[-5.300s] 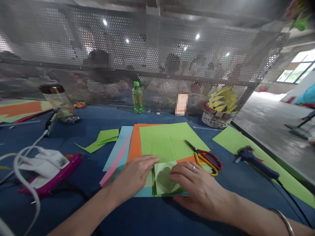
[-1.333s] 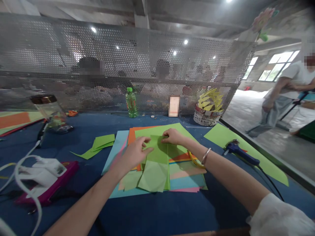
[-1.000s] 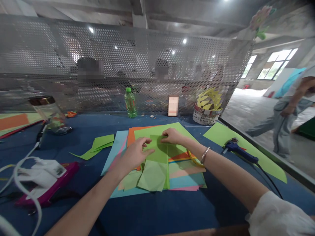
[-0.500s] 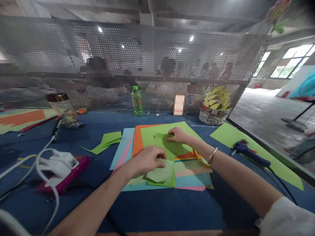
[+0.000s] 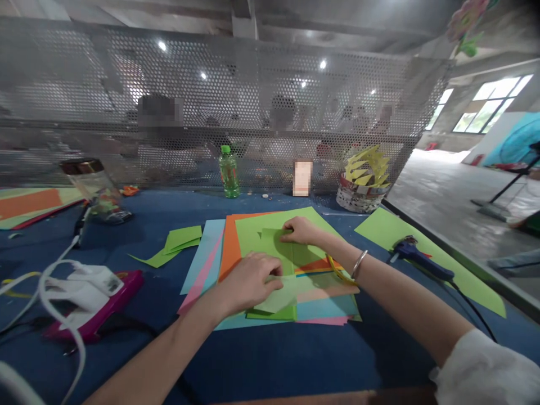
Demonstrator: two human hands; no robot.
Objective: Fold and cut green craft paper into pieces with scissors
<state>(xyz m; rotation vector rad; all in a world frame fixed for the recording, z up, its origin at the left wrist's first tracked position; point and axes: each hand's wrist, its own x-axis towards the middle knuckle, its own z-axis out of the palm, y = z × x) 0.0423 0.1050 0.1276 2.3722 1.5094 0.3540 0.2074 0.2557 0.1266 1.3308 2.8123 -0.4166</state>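
My left hand [image 5: 253, 280] has its fingers curled, with thumb and forefinger on a small pale green piece of paper [image 5: 274, 301]. That piece lies over a folded green sheet [image 5: 289, 264]. At the sheet's upper part, my right hand [image 5: 301, 230] is closed in a pinch, its fingertips pressed on the green paper. Both hands rest over a stack of coloured paper [image 5: 230, 242] in orange, blue, pink and green. A silver bracelet [image 5: 358, 264] circles my right wrist, and a yellow ring-shaped item [image 5: 337, 273] lies beside it.
On the right, a blue glue gun [image 5: 422, 260] lies on a green sheet [image 5: 485, 289]. A magenta power strip [image 5: 95, 320] with white plugs, a jar [image 5: 101, 197] and green scraps [image 5: 181, 241] are left. Behind stand a green bottle [image 5: 229, 174], a basket [image 5: 360, 194] and a mesh panel [image 5: 253, 101].
The whole view has shifted slightly, so table items appear further left. Both hands stay at almost the same spots on the paper.
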